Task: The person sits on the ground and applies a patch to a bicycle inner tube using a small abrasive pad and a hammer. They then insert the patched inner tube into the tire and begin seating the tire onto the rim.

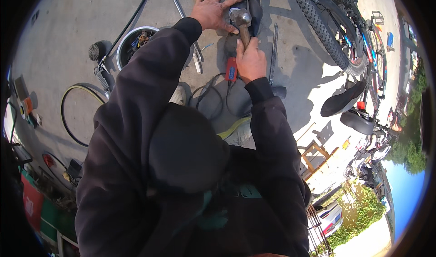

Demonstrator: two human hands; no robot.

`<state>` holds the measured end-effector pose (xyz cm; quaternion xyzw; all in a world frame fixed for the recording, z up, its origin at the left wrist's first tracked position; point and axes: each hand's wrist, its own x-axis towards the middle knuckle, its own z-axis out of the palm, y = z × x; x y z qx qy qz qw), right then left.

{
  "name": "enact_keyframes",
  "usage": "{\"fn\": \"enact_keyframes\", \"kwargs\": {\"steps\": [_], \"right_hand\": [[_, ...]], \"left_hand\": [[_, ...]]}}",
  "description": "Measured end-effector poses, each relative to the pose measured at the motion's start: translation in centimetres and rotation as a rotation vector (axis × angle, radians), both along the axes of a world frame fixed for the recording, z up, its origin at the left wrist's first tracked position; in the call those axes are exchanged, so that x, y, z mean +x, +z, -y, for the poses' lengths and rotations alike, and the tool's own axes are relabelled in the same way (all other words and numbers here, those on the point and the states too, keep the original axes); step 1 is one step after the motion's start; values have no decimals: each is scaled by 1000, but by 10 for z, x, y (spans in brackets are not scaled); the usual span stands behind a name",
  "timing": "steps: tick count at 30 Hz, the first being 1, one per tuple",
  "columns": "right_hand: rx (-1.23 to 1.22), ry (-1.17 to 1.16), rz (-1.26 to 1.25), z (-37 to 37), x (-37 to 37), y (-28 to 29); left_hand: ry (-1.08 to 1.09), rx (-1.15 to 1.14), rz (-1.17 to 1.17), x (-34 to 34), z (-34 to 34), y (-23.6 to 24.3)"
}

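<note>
My right hand (pixel 252 62) is wrapped around the wooden handle of a hammer (pixel 244 32). The hammer's rounded metal head (pixel 240 17) is over a black rubber piece, possibly an inner tube (pixel 255 14), and I cannot tell whether they touch. Just left of the head, my left hand (pixel 210 11) lies flat with its fingers spread, thumb and forefinger reaching toward the rubber. What lies under the left palm is mostly hidden. Below the hands, a small red box with a blue label (pixel 231 68) sits on the ground, with dark cables attached.
A metal bar (pixel 178 5) lies left of my hands, another long bar (pixel 274 48) to the right. A round bucket (pixel 119 53) holds small parts, beside a floor pump (pixel 103 78). A bicycle with a knobbly tyre (pixel 318 28) takes up the right. A yellowish-edged tyre (pixel 63 109) lies left.
</note>
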<state>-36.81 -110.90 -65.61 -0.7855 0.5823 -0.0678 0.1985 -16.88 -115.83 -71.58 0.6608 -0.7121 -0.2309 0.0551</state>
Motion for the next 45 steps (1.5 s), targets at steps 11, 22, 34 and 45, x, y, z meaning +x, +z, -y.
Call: {"fn": "enact_keyframes", "kwargs": {"steps": [11,22,34,45], "right_hand": [[44,119,-57,19,9,10],[-50,25,30,17,19,24],[56,-3,96,16,-18,-17],[115,-119,182,25,7,9]], "left_hand": [[-2,-18,73,0,2,-2],[5,85,26,-3,2,2],[-5,26,-16,-3,7,10],[-1,36,5,-1,0,-4]]}}
